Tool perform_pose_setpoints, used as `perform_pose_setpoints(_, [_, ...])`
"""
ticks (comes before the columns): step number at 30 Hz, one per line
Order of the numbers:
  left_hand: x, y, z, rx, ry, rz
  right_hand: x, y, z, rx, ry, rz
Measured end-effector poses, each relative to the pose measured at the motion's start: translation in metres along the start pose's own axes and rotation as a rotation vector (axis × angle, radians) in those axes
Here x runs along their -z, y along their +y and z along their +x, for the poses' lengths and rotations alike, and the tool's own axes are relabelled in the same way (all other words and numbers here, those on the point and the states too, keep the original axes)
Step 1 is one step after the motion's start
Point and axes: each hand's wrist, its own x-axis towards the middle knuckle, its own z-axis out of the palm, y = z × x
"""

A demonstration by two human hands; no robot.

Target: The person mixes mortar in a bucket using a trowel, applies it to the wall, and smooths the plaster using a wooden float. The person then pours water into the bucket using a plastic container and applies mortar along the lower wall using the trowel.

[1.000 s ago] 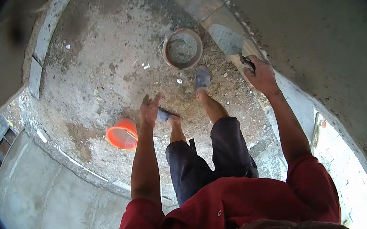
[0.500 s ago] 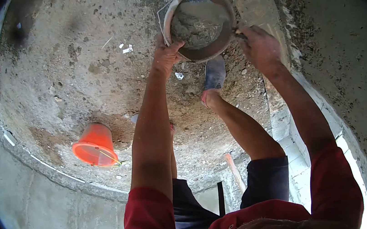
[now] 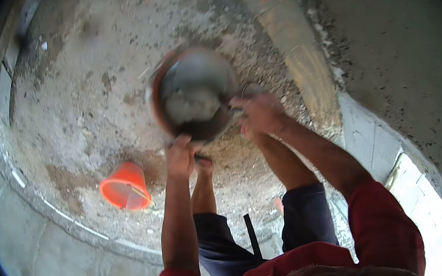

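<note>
My left hand [image 3: 179, 157] is curled at the near rim of the mortar bucket [image 3: 157, 101], fingers bent and, as far as the blur lets me judge, pinching the rim; I can't make out the thumb's placement. My right hand [image 3: 262, 112] is closed in a fist at the bucket's right side, around what looks like the handle of a trowel [image 3: 236, 109]. Only a smeared bit of it shows at the knuckles, and I can't pick out the blade with confidence.

I read the step in hand as steadying and shifting the bucket with the left while the right works the tool at its edge. To my eye, the next move calls for a firm rim grip and a level bucket, so the mortar [image 3: 189, 106] doesn't slop.

The bucket lies just beyond the left hand, away from the body, and to the left of the right fist. Its mouth faces up toward my camera, seemingly a little tilted; I can't tell whether its base is off the ground.

Farther out, an orange bucket [image 3: 127, 172] lies tipped on the rough floor [image 3: 89, 99], left of the left forearm and apart from it. A flat strip [image 3: 306, 64] runs along the floor's right edge, beside a grey surface [image 3: 387, 51].
</note>
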Motion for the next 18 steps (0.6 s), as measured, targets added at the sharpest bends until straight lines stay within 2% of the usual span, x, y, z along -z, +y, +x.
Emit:
perform_pose_setpoints(4, [-0.033,0.063,-0.1,-0.059,0.381,0.112,0.049,-0.084,-0.043,0.164,-0.136,0.185])
perform_pose_setpoints(5, [-0.043,0.079,-0.121,0.016,0.474,0.043,0.053,-0.095,-0.053,0.187,-0.153,0.232])
perform_pose_setpoints(9, [-0.077,0.109,-0.19,-0.075,0.536,0.061,0.073,-0.1,-0.072,0.266,-0.256,0.435])
perform_pose_setpoints(10, [-0.063,0.108,-0.206,-0.05,0.546,0.053,0.08,-0.091,-0.076,0.28,-0.29,0.48])
perform_pose_setpoints(13, [-0.086,0.113,-0.224,-0.061,0.551,0.063,0.1,-0.024,-0.072,0.354,-0.237,0.707])
perform_pose_setpoints(15, [-0.09,0.107,-0.226,-0.026,0.582,0.073,0.124,0.038,-0.056,0.114,-0.375,0.808])
perform_pose_setpoints(16, [-0.08,0.098,-0.229,-0.002,0.569,0.062,0.17,0.064,-0.048,-0.072,-0.44,0.786])
perform_pose_setpoints(17, [-0.074,0.094,-0.229,0.02,0.554,0.049,0.182,0.11,-0.036,-0.115,-0.293,0.827])
perform_pose_setpoints(18, [-0.088,0.091,-0.222,0.043,0.552,0.037,0.227,0.142,-0.037,-0.192,-0.119,0.845])
